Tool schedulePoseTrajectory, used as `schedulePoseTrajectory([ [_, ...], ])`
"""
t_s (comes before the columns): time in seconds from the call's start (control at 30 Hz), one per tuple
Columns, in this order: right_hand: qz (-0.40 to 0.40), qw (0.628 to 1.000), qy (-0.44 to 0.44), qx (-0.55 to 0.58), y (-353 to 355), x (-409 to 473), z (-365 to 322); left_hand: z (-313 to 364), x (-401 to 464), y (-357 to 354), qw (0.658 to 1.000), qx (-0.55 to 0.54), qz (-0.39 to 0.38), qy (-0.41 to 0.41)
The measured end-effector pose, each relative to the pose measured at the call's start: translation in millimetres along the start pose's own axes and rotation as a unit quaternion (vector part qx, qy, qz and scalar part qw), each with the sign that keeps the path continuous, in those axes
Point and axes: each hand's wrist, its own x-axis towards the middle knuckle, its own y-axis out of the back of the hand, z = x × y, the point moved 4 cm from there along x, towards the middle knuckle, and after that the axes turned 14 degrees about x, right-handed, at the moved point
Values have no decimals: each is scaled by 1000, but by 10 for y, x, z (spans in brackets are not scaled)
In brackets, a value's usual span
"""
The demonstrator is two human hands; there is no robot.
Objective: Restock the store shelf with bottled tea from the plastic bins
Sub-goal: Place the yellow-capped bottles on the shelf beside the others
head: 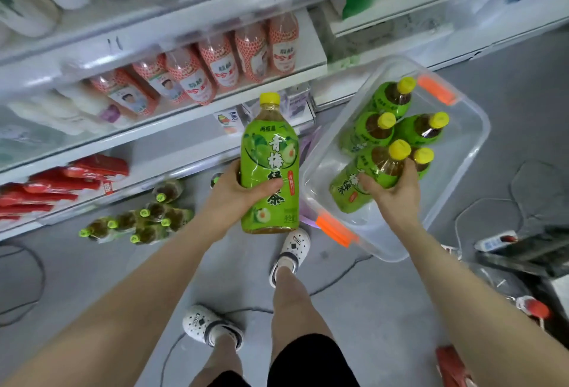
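Left hand: left hand point(238, 186) wraps the lower body of a green-labelled tea bottle point(270, 168), thumb across the label front, fingers curled round behind; bottle upright, yellow cap up, held in the air over the floor in front of the shelf.
Right hand: right hand point(392, 185) reaches into the plastic bin, fingers point(368, 180) and thumb curled round the shoulder of a second tea bottle point(369, 179), which leans with its base toward the bin's near corner.
Plastic bin: clear plastic bin point(474, 137) with orange latches at its near and far ends, resting on the floor to the right of the shelf.
Bin contents: four more yellow-capped bottles point(397, 116) clustered at the bin's far side, touching one another, just beside the gripped one.
Shelf: white store shelf point(184, 112) along the floor's far edge; pink-labelled bottles point(221, 63) in a row on the middle tier, red packets point(61, 183) at the lower tier's left end.
Floor stock: group of smaller green-capped bottles point(144, 220) standing on the grey floor point(61, 279) near the shelf's foot, well apart from the bin.
Feet: two white clogs point(292, 251) below the held bottle.
Right edge: power strip point(495, 242) and cables on the floor.
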Motion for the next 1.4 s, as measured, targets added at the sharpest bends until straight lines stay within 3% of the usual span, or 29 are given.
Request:
schedulePoseTrajectory([
  [0.17, 15, 997, 64, 30, 131, -501, -679, -220, -466, 433, 999, -27, 26, -3],
  [0.37, 11, 986, 163, 35, -135, -1257, -1686, -347, -1282, 1072, 995, -23, 67, -65],
  [0.7, -135, 946, 282, 90, -1505, -2773, -3079, -780, -2607, 2554, 971, -90, 175, -134],
  [1.07, -288, 870, 390, 93, -2543, -4157, -4626, -1227, -4108, 4046, 905, -143, 349, -196],
  [1.4, -343, 788, 479, 178, -2852, -4830, -6615, -719, -4945, 5251, 836, -169, 451, -262],
])
